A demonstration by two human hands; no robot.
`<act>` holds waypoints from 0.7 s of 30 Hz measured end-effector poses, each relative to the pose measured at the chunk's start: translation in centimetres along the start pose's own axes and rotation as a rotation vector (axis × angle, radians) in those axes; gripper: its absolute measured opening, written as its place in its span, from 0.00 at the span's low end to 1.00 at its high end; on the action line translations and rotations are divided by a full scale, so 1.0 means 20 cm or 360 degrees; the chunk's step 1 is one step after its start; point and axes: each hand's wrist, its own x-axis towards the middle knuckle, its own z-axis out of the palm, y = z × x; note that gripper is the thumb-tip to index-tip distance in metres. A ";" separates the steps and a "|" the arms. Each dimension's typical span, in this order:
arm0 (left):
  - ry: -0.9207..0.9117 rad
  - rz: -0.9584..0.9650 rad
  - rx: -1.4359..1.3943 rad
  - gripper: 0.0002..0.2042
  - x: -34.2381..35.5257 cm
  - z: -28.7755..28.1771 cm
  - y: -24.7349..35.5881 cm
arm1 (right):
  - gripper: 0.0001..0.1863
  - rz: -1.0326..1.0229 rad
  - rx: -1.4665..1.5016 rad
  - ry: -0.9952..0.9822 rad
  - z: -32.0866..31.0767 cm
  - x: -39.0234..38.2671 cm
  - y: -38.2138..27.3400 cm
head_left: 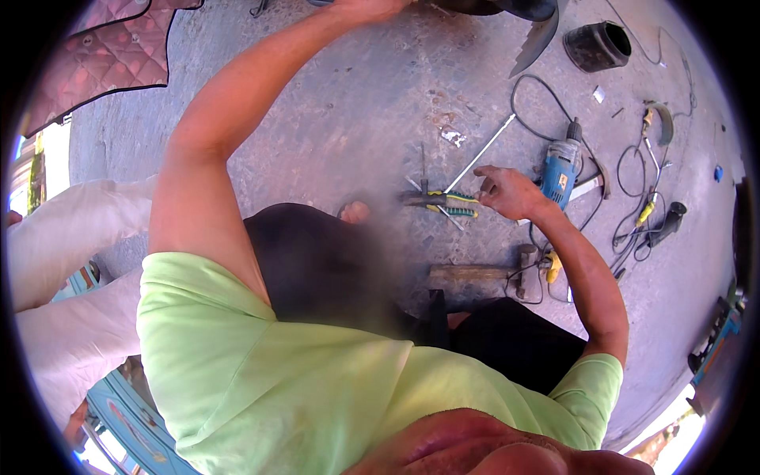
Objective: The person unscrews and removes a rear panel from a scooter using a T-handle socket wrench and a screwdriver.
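Note:
My left hand (374, 6) reaches to the top edge of the view, beside a dark rounded object (471, 6) that is partly cut off; its fingers are hidden. My right hand (509, 194) hovers with fingers apart over the concrete floor, nothing visible in it. Just left of its fingertips lie pliers (461, 210) with green and yellow handles, overlapped by other tools. A long thin metal rod (484, 148) slants away from them. Behind the right hand rests a blue corded power drill (560, 168). Nearer my legs lies a wooden-handled hammer (475, 271).
A black cylindrical container (598, 47) lies at the far right. Tangled cables with a yellow connector (646, 210) spread across the right side. At left are a person's pale trousers (79, 237) and a quilted maroon cover (119, 59). A yellow-ended tool (553, 267) sits by the hammer head.

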 end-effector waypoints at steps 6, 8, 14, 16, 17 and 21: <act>-0.0383 -0.0483 0.0138 0.15 -0.44 0.04 -0.15 | 0.29 0.0018 0.0085 -0.0044 0.08 0.01 0.10; -0.0468 -0.0780 0.0038 0.14 -0.60 0.12 -0.29 | 0.29 0.0006 0.0106 -0.0084 0.09 0.02 0.07; -0.0370 -0.1103 0.0052 0.13 -0.79 0.48 -0.44 | 0.30 0.0048 0.0150 -0.0117 0.10 0.05 0.04; -0.0362 -0.1079 0.0058 0.12 -0.80 0.54 -0.46 | 0.30 0.0049 0.0141 -0.0133 0.08 0.05 0.00; -0.0358 -0.1071 0.0064 0.11 -0.81 0.56 -0.48 | 0.30 0.0034 0.0140 -0.0117 0.08 0.06 -0.01; -0.0331 -0.1099 -0.0017 0.10 -0.82 0.58 -0.48 | 0.30 -0.0006 0.0227 -0.0083 0.06 0.09 -0.03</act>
